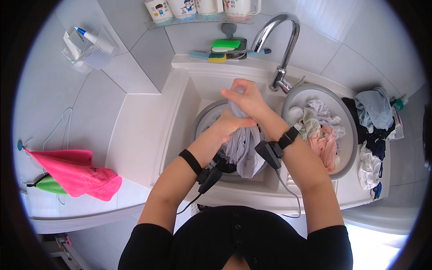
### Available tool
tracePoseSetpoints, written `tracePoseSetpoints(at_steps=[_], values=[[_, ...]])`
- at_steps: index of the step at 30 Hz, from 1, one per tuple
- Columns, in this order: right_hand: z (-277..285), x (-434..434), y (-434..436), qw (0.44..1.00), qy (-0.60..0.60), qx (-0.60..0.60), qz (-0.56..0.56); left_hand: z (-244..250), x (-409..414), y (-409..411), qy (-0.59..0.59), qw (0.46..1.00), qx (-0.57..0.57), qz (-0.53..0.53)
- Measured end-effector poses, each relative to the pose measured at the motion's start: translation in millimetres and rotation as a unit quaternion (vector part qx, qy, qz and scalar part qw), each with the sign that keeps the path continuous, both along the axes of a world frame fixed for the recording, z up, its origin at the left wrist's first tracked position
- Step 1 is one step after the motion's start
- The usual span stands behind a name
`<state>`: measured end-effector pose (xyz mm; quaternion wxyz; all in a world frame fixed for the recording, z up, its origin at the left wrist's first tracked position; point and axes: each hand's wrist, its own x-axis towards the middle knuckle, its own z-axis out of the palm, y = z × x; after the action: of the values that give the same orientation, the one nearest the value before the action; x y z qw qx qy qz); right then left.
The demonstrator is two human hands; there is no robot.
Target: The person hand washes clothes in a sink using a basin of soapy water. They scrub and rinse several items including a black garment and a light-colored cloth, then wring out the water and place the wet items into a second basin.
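A wet lavender-grey garment [241,148] is bunched between my two hands above a round basin [199,126] in the sink. My left hand [229,125] grips its middle, with the lower folds hanging down towards the basin. Just above, my right hand [248,98] is closed around the upper end, which shows between thumb and fingers. Dark cloth [224,165] lies in the basin under the hanging folds, and suds or water show at the basin's left side. My forearms and the garment hide much of the basin.
Right of the sink, a second basin [352,145] holds crumpled pale and pink clothes [322,141]. Beyond it lie denim [374,104], dark clothes and a white cloth [369,167]. A chrome faucet [293,44] arches behind. Green soap [226,44] and a sponge [217,58] sit at the back.
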<state>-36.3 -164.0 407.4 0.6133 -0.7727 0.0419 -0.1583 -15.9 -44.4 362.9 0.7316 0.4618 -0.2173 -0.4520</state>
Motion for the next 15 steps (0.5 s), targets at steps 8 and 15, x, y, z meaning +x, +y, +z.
tracePoseSetpoints(at_steps=[8,15], values=[[-5.9,4.6,8.2,0.971,-0.015,-0.223,-0.086,-2.3,-10.7,-7.5,-0.051,0.995,0.012,0.090],[0.4,0.3,19.7,0.941,0.005,-0.313,-0.128,-15.8,-8.2,-14.9,-0.188,0.966,0.087,0.155]])
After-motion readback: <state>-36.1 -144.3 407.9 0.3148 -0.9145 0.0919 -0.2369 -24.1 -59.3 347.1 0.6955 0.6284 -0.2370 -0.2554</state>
